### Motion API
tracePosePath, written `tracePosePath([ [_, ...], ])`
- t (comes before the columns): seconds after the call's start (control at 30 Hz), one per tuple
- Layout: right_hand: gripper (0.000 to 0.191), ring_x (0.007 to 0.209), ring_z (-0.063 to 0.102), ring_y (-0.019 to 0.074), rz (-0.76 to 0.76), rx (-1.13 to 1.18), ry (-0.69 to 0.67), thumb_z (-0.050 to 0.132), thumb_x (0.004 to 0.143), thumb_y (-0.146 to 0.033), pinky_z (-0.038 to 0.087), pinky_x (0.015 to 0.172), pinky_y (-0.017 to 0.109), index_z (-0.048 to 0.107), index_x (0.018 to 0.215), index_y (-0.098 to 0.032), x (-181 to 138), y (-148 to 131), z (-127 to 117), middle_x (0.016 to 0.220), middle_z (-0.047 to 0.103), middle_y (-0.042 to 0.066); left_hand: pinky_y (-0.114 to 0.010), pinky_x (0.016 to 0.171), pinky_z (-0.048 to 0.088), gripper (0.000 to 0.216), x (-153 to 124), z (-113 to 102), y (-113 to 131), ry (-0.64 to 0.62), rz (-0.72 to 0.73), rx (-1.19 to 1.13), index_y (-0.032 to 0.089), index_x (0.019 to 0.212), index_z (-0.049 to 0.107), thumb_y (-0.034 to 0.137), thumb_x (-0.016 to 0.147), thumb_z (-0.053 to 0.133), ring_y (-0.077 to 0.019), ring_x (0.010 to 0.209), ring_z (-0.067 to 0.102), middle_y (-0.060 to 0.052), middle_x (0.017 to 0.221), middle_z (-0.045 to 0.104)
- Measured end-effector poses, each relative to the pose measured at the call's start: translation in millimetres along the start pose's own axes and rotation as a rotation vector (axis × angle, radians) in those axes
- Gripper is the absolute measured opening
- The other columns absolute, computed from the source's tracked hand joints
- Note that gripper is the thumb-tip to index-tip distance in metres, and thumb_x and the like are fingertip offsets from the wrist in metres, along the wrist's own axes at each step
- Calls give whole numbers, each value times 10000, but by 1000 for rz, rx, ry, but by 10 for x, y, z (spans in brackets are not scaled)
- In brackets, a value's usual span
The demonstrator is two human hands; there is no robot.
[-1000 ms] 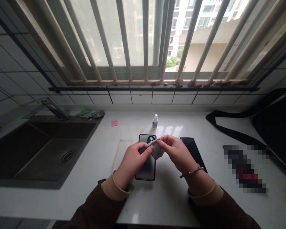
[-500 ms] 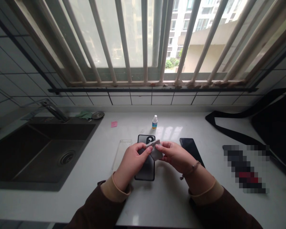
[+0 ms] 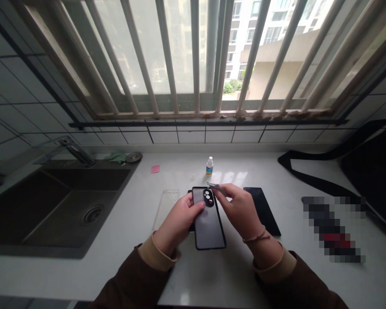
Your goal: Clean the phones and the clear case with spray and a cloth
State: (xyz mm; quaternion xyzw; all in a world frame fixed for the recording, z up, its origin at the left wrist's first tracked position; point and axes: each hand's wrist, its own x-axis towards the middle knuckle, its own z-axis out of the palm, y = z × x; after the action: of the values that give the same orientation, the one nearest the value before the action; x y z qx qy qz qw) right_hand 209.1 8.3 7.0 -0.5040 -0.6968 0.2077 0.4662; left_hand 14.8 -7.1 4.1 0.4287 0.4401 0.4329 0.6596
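Observation:
My left hand point(image 3: 182, 216) grips a phone case point(image 3: 209, 227) by its left side, thumb on the front near the camera cutouts. The case has a black rim and a smoky translucent back, and is raised off the counter at a slight tilt. Folded grey cloth point(image 3: 216, 187) is pinched in my right hand point(image 3: 239, 208), close to the case's upper right corner. A dark-edged flat object point(image 3: 191, 228) lies partly hidden behind the case. To the left, a clear phone case point(image 3: 165, 208) rests partly behind my left hand. A black phone point(image 3: 264, 210) lies beside my right hand.
A small white bottle point(image 3: 209, 167) stands behind my hands. Left of it lies a pink sticky note point(image 3: 155, 169). The dark sink point(image 3: 67, 206) with its faucet point(image 3: 75, 152) takes up the left. A black strap point(image 3: 312, 174) and a blurred-out item point(image 3: 333, 229) are on the right.
My left hand has let go of the cloth and lifted the black-rimmed phone case, moving it slightly right. The cloth is now in my right hand alone, nearer the case's top.

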Motion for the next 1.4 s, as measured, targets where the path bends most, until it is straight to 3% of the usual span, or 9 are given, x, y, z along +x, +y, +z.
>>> tracePosePath([
  [0.1, 181, 1042, 766, 262, -164, -45, -52, 650, 1022, -261, 603, 963, 423, 819, 1088, -264, -34, 6, 86, 1103, 827, 73, -305, 752, 577, 260, -15, 48, 35, 16, 10, -123, 178, 1051, 724, 381, 892, 766, -192, 839, 710, -72, 982, 766],
  [0.2, 229, 1102, 752, 272, -252, -84, -55, 641, 1025, -215, 604, 1015, 457, 815, 1169, -256, -49, 27, 141, 1168, 823, 82, -351, 851, 607, 217, -7, 69, 8, 78, 79, -182, 207, 1019, 722, 412, 949, 704, -237, 986, 727, -82, 1045, 772],
  [0.33, 270, 1107, 744, 271, -323, -95, -66, 603, 1054, -218, 619, 1005, 472, 806, 1226, -269, -60, -11, 148, 1193, 820, 73, -369, 787, 629, 407, 8, 97, -74, 58, 14, -213, 210, 1246, 714, 530, 1016, 611, -253, 969, 750, -96, 1087, 785],
  [0.53, 335, 1204, 728, 266, -369, -92, -40, 573, 1064, -183, 614, 1062, 470, 761, 1334, -242, -103, -86, 167, 1303, 782, 105, -355, 1047, 566, 550, -2, 153, -161, -105, -9, -372, 217, 1393, 691, 617, 1054, 529, -243, 1198, 721, -117, 1209, 782],
  [0.63, 336, 1214, 731, 268, -418, -113, 14, 575, 1064, -163, 623, 1061, 468, 750, 1346, -213, -118, -94, 184, 1309, 779, 120, -358, 871, 614, 628, -45, 153, -176, -111, -85, -306, 194, 1315, 726, 704, 1024, 501, -239, 937, 772, -118, 1009, 804],
  [0.7, 325, 1206, 740, 270, -462, -126, 44, 584, 1057, -140, 630, 1054, 464, 754, 1329, -188, -122, -98, 188, 1292, 785, 129, -348, 704, 603, 769, -83, 148, -160, -136, -180, -218, 131, 1118, 778, 798, 995, 417, -234, 721, 741, -130, 817, 773],
  [0.83, 314, 1211, 749, 270, -497, -129, 58, 597, 1040, -105, 634, 1067, 457, 761, 1299, -173, -127, -117, 188, 1277, 792, 137, -335, 627, 567, 913, -139, 154, -92, -149, -263, -149, 98, 844, 765, 875, 959, 302, -237, 638, 702, -146, 693, 715],
  [1.27, 191, 1282, 717, 253, -527, -8, -42, 571, 1055, -125, 615, 1101, 449, 728, 1137, -195, -110, -146, 171, 1297, 779, 144, -320, 558, 536, 780, -151, 109, -2, -100, -316, -243, 111, 970, 766, 763, 1025, 342, -238, 573, 699, -124, 682, 724],
  [1.4, 170, 1242, 737, 238, -546, 56, -142, 581, 1060, -146, 617, 1071, 431, 711, 1144, -217, -131, -189, 176, 1281, 791, 114, -328, 755, 587, 637, -93, 140, 65, -75, -204, -495, 88, 1105, 760, 623, 1079, 417, -217, 669, 727, -119, 771, 753],
])
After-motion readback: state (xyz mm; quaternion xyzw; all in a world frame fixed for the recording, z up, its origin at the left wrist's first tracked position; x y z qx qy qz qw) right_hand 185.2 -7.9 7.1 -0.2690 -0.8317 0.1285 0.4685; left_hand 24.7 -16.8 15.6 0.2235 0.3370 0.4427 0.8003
